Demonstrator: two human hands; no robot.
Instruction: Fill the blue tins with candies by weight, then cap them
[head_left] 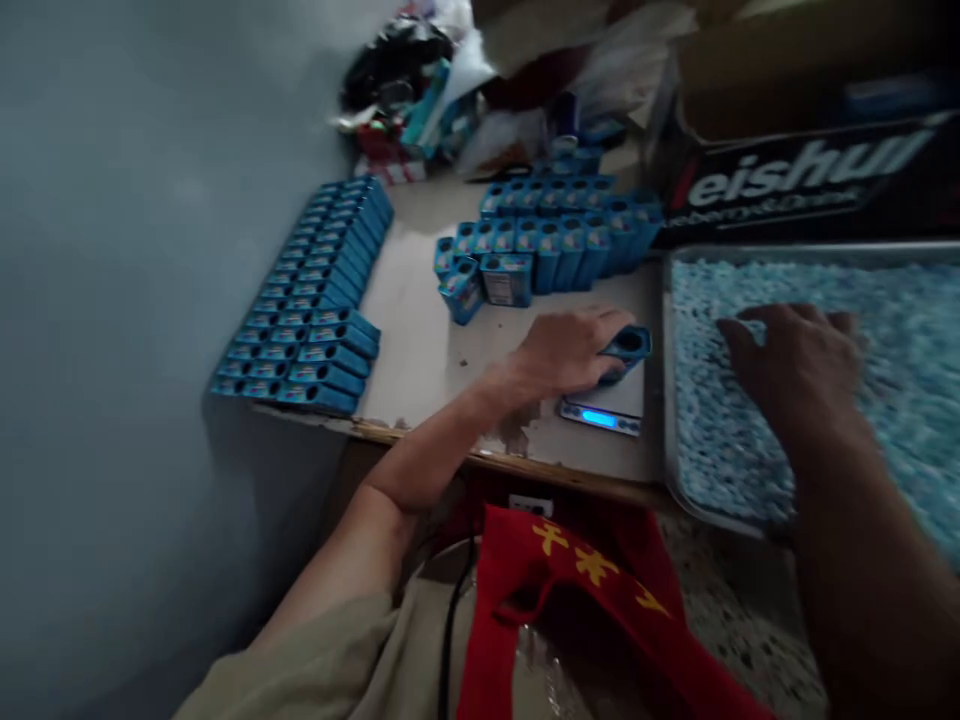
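Note:
My left hand [566, 350] is closed round a small blue box [626, 347] with its open mouth facing up, held over a small digital scale [609, 408] whose display glows blue. My right hand [795, 365] rests palm down on a heap of pale blue and white pellets [900, 330] in a metal tray [666, 300], fingers curled into them. What the fingers hold, if anything, is hidden.
Upright open blue boxes [555, 240] stand in rows behind the scale. Closed blue boxes [311, 300] lie stacked along the wall at left. A black printed carton [810, 180] and clutter sit at the back. A red bag [600, 610] hangs below the table edge.

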